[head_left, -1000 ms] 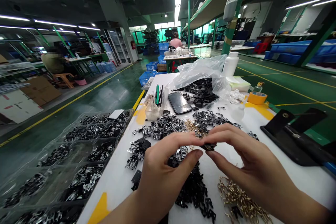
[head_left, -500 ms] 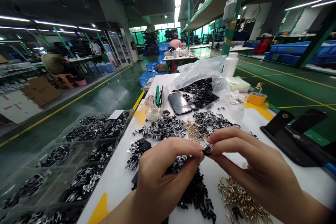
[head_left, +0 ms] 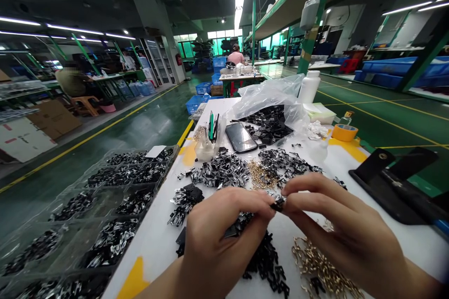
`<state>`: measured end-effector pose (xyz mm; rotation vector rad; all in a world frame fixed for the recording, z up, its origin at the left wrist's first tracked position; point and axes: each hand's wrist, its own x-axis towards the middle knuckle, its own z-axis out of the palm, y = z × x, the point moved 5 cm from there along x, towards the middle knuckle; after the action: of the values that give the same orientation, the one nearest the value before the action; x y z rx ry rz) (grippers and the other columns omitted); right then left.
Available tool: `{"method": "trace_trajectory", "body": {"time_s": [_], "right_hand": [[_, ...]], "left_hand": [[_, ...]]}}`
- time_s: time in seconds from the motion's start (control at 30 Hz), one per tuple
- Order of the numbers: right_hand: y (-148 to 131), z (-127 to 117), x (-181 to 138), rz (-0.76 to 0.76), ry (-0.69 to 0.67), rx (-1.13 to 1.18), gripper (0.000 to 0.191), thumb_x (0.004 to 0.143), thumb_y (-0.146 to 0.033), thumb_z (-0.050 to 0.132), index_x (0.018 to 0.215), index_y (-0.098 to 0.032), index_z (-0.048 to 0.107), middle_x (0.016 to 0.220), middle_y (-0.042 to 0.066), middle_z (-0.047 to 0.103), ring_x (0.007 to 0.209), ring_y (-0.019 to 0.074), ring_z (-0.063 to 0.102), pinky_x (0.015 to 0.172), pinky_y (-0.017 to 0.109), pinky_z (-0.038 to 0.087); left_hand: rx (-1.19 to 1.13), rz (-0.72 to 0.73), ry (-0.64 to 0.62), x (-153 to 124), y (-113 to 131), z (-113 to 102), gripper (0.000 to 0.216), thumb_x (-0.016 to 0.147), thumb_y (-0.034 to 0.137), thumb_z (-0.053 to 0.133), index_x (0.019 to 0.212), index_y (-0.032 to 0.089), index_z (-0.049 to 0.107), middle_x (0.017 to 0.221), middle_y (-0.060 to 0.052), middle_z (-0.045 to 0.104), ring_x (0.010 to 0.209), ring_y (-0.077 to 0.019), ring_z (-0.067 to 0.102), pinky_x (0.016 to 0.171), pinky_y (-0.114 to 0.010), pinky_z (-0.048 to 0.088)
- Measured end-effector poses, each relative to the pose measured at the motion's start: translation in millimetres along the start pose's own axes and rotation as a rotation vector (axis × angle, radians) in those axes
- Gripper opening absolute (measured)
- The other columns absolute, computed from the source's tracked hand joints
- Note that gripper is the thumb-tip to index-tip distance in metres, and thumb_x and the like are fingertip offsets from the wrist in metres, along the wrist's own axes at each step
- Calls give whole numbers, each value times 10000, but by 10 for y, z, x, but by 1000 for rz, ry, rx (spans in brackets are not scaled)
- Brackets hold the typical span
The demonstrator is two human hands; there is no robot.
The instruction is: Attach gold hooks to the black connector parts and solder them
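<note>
Between the fingertips of both hands is a small black and silver part (head_left: pixel 278 202), mostly covered by the fingers. My left hand (head_left: pixel 224 229) pinches it from the left, thumb and forefinger closed. From the right, my right hand (head_left: pixel 336 224) pinches its other side. Beneath the hands lie small black pieces (head_left: pixel 266 261), partly hidden. Brass-coloured bent pieces (head_left: pixel 322 261) are heaped under my right wrist. Just beyond the fingers are a small pile of gold-coloured pieces (head_left: pixel 261 175) and heaps of black and silver parts (head_left: pixel 224 170).
A divided plastic tray (head_left: pixel 105 201) of small parts stands left of the white table (head_left: pixel 157 238). Farther back are a phone (head_left: pixel 241 138), a plastic bag (head_left: pixel 270 93), a white bottle (head_left: pixel 308 87) and orange tape (head_left: pixel 344 132). A black fixture (head_left: pixel 389 191) is at right.
Both hands have stayed nearly in place, still pinching the small part. The part appears slightly turned, with more of its silver surface showing.
</note>
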<state>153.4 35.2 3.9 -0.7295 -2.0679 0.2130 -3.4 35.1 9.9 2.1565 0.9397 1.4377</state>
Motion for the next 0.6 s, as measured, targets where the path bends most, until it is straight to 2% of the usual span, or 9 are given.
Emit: {"method": "trace_trajectory", "body": {"time_s": [0.23, 0.37, 0.5, 0.6], "right_hand": [[15, 66, -11, 14, -20, -1, 224, 851, -26, 491, 985, -203, 526, 1010, 63, 587, 947, 153, 580, 789, 271, 494], [39, 101, -13, 30, -15, 53, 190, 854, -33, 475, 913, -213, 487, 931, 37, 611, 868, 135, 594, 722, 260, 506], [68, 118, 22, 59, 1, 13, 182, 844, -73, 493, 895, -227, 410, 897, 28, 606, 830, 139, 596, 693, 275, 517], [31, -10, 114, 75, -156, -113, 258, 843, -152, 545, 1066, -223, 436, 1007, 61, 608, 955, 178, 582, 799, 343, 519]], "left_hand": [[221, 179, -67, 17, 54, 27, 350, 767, -24, 588, 1049, 177, 638, 940, -68, 713, 873, -150, 666, 785, -215, 545], [290, 250, -102, -14, 33, 39, 378, 795, -13, 562, 1116, 181, 606, 961, -80, 702, 886, -156, 666, 775, -226, 550], [284, 220, -110, 2, 1, 29, 336, 802, 15, 557, 1088, 182, 618, 924, -70, 695, 803, -151, 672, 701, -224, 547], [234, 125, -95, 40, -29, 16, 244, 803, 61, 566, 999, 183, 647, 866, -62, 686, 750, -158, 665, 671, -249, 543]]}}
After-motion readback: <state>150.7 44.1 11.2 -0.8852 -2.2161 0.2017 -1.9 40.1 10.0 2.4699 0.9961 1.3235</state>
